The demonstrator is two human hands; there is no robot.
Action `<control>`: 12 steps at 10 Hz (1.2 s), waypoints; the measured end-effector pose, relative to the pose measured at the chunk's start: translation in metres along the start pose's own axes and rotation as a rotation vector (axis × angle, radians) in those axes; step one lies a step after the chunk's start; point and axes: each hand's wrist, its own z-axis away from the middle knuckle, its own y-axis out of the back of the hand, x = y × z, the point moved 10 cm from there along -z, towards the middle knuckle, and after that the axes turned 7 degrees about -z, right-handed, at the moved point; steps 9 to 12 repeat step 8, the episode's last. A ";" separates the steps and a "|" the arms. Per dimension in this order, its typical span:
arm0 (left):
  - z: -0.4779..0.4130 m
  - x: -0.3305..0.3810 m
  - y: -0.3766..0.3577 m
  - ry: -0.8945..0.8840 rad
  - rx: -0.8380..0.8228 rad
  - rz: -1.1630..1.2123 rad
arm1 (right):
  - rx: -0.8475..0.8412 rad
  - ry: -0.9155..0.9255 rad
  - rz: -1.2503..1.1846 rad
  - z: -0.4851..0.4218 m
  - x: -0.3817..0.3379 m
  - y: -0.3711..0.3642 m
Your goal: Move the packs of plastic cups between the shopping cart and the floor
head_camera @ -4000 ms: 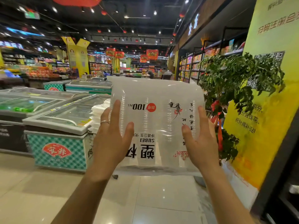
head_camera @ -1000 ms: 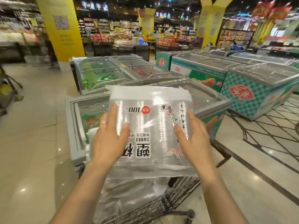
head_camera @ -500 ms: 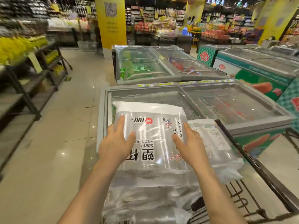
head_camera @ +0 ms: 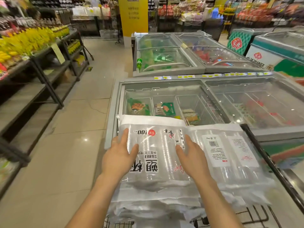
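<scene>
Lying flat and straight-fingered on the top pack of cups (head_camera: 156, 145) in the shopping cart (head_camera: 269, 163): left hand (head_camera: 118, 155), right hand (head_camera: 190, 157).

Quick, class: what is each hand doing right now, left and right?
Left hand: open, straight fingers resting on the clear plastic pack of cups with black print.
Right hand: open, fingers flat on the same pack.
</scene>
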 end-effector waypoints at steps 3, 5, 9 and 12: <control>-0.008 0.007 -0.009 -0.013 0.030 0.016 | 0.044 0.067 0.095 -0.009 0.011 -0.006; -0.014 0.001 -0.013 0.024 0.008 -0.020 | -0.021 0.077 0.152 -0.015 0.009 0.001; -0.013 0.025 0.010 -0.041 0.083 -0.130 | -0.065 0.234 0.212 -0.018 -0.027 0.005; -0.013 0.025 0.010 -0.041 0.083 -0.130 | -0.065 0.234 0.212 -0.018 -0.027 0.005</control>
